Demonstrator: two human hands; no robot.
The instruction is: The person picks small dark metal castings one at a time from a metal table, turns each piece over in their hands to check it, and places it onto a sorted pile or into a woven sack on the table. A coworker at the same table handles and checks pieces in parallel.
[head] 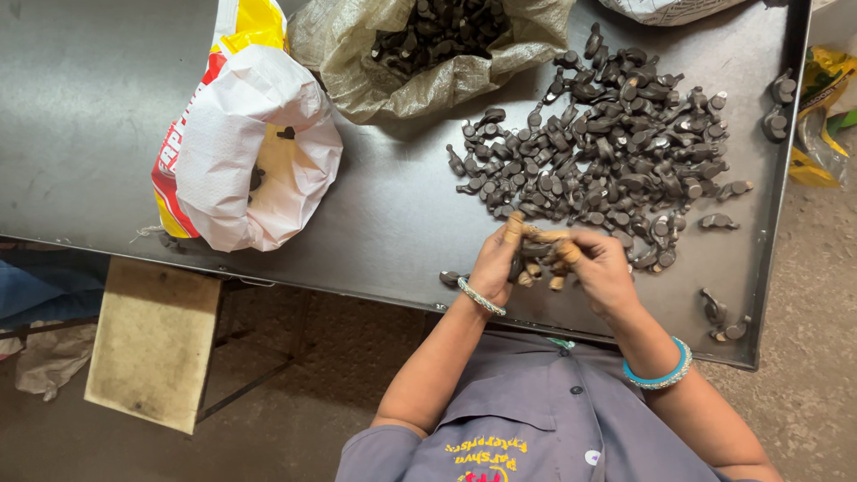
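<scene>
We look down on a big steel table [107, 98] w/ a raised rim, set over a dirt floor. On its far-left part sits a white woven sack [254, 147] w/ red and yellow print, mouth rolled open; a few dark parts show inside. Next to it, at the far edge, a tan woven sack [420, 76] lies open and holds a load of dark metal parts. Right of centre spreads the pile of dark metal parts [607, 147], small curved cast pieces lying loose on the steel, w/ a few strays near the right rim and the near-right corner. Under the table's left end stands a worn wooden stool [152, 344].

Our hands meet at the near edge of the pile. The left hand [495, 263] is curled shut round a small dark part [536, 252], thumb tip wrapped in tan tape; a beaded bracelet [480, 297] sits on that wrist. The right hand [603, 268], taped fingertips too, pinches the same part from the other side; we can't tell exactly how many pieces are clamped between them. A turquoise bangle [662, 373] rings the right forearm. One lone part lies on the steel just left of the left wrist.
</scene>
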